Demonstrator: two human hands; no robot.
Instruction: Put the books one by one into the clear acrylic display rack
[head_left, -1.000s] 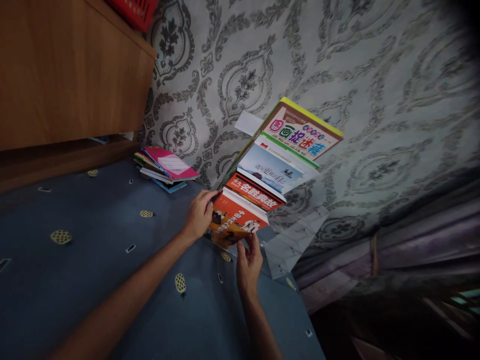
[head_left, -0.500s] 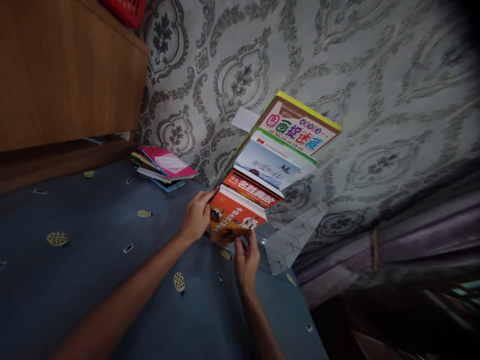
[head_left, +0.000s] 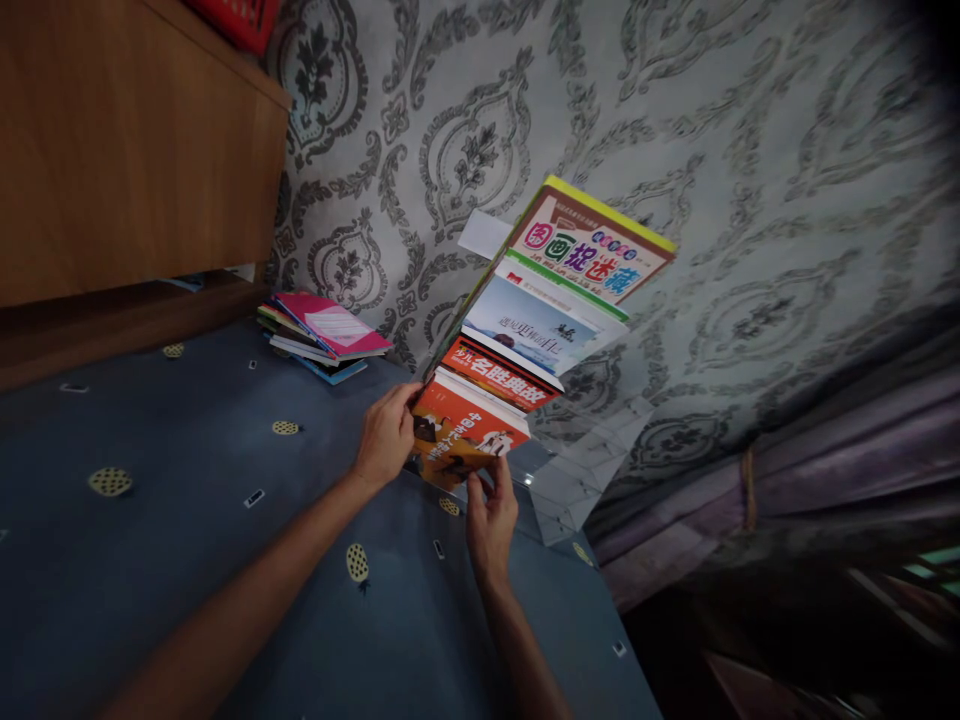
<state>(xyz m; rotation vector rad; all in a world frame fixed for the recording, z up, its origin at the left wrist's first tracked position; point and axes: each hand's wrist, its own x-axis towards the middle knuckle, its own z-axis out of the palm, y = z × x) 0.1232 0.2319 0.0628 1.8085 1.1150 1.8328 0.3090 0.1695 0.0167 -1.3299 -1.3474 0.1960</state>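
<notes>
Several books stand in stepped rows in a clear plastic rack against the wall. Frontmost is an orange book with white Chinese characters and figures on its cover. My left hand grips its left edge, thumb and fingers closed there; some fingertips are hidden. At its lower right edge, my right hand holds it between curled fingers and thumb. Behind it rise a red-orange book, a pale blue book with a landscape cover, and a tall brown-and-white book with colourful characters and a yellow top.
To the left, a loose stack of thin books, pink on top, lies on the blue pineapple-print cloth. A wooden cabinet stands at upper left with a red basket on it. A purple curtain hangs at right.
The view has shifted slightly, so everything sits a little further left. Both hands stay at the orange book with almost no visible movement.
</notes>
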